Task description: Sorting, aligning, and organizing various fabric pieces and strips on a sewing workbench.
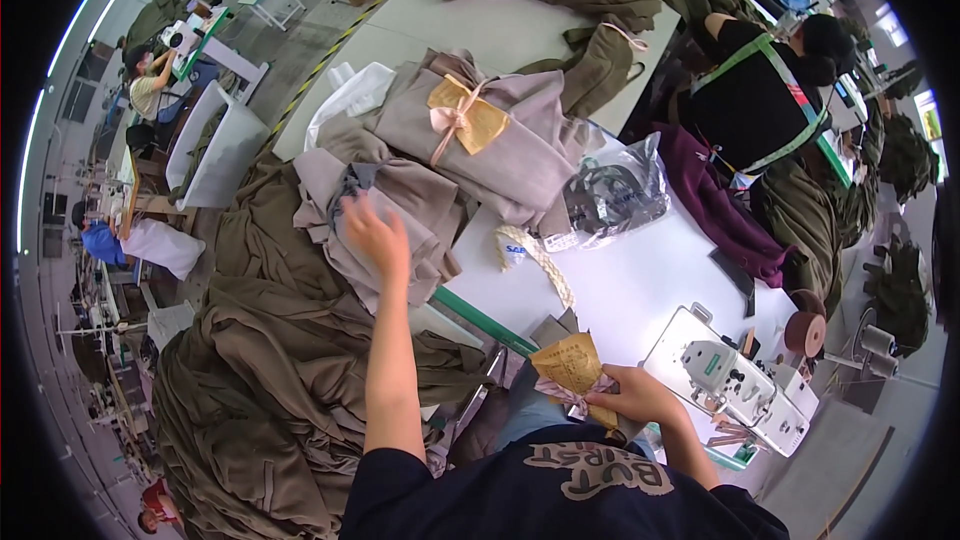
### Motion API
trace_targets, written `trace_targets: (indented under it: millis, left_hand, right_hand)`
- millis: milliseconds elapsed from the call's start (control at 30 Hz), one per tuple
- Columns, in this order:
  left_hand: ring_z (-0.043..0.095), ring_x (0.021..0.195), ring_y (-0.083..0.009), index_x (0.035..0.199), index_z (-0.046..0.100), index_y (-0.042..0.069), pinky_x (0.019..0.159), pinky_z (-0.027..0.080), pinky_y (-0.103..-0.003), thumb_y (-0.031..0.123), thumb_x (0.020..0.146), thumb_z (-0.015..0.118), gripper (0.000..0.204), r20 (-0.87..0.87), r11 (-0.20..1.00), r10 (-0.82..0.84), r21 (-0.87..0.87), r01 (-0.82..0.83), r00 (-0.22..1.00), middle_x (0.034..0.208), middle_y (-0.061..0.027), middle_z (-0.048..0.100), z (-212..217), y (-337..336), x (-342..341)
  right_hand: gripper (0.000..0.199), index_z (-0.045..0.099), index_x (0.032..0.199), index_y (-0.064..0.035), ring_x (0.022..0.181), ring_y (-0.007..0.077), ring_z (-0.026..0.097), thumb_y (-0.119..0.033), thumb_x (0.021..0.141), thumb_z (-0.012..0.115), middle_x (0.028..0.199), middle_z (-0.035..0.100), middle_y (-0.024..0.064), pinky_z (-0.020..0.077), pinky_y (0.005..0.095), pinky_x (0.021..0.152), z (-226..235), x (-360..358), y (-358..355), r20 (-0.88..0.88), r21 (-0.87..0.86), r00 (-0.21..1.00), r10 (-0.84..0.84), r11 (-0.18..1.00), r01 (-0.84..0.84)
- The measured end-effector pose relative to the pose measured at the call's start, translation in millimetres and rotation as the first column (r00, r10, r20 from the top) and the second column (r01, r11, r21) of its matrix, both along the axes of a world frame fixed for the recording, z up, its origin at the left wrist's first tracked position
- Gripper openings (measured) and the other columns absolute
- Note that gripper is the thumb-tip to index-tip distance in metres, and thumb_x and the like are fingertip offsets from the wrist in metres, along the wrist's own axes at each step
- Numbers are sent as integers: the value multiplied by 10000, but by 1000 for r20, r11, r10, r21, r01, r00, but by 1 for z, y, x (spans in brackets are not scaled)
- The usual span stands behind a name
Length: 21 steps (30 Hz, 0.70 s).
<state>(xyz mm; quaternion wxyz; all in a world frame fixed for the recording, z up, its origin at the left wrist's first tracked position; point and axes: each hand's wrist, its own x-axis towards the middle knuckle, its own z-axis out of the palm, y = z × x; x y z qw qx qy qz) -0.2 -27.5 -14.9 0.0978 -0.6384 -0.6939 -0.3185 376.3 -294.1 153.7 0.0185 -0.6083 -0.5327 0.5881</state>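
My left hand (375,232) reaches out onto a pile of taupe fabric pieces (400,205) on the white table (640,280), fingers spread on the cloth. My right hand (630,395) is close to my body, holding a small bundle with a tan paper tag (570,362) tied by a pink strip. A bigger taupe bundle (500,135) with a tan tag and pink ribbon lies beyond the left hand.
A white sewing machine (735,380) stands at my right. A clear bag of dark parts (610,195) and a braided cord (540,260) lie mid-table. Olive fabric (270,360) heaps at my left. A person in black (760,90) sits across.
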Motion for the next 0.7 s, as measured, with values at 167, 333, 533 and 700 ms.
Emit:
trace_targets:
  millis: [167,333,533,700]
  left_hand:
    - [487,1266,-364,1315,521,66,1044,397,-468,22,856,573,464,268,726,-591,-233,647,761,1380,-183,499,-36,-125,108]
    - [522,1210,-349,1303,538,70,994,439,-435,42,863,549,441,331,693,-560,-316,648,760,1322,-168,542,-83,-194,149]
    - [526,1166,-391,1294,555,51,1006,419,-461,154,824,628,487,395,531,-651,-374,760,649,1260,-199,568,-147,-202,146]
    - [499,1135,-474,1275,554,-11,1026,379,-498,204,796,657,535,22,693,-667,-350,630,745,1231,-262,558,-140,-192,167]
  right_hand:
    - [390,649,993,-1,696,305,654,-344,832,744,785,670,202,500,361,660,6,-7,0,-54,63,995,-79,995,83]
    - [367,655,975,-8,690,293,654,-332,830,749,779,679,179,499,349,643,1,1,-8,-170,87,970,-171,978,187]
    - [360,654,993,-22,703,284,658,-328,829,751,802,689,145,507,363,648,-109,25,-44,-219,139,935,-278,940,312]
    - [429,617,1121,-86,823,287,661,-383,835,737,910,680,127,516,399,707,-213,41,-62,81,340,866,-493,831,441]
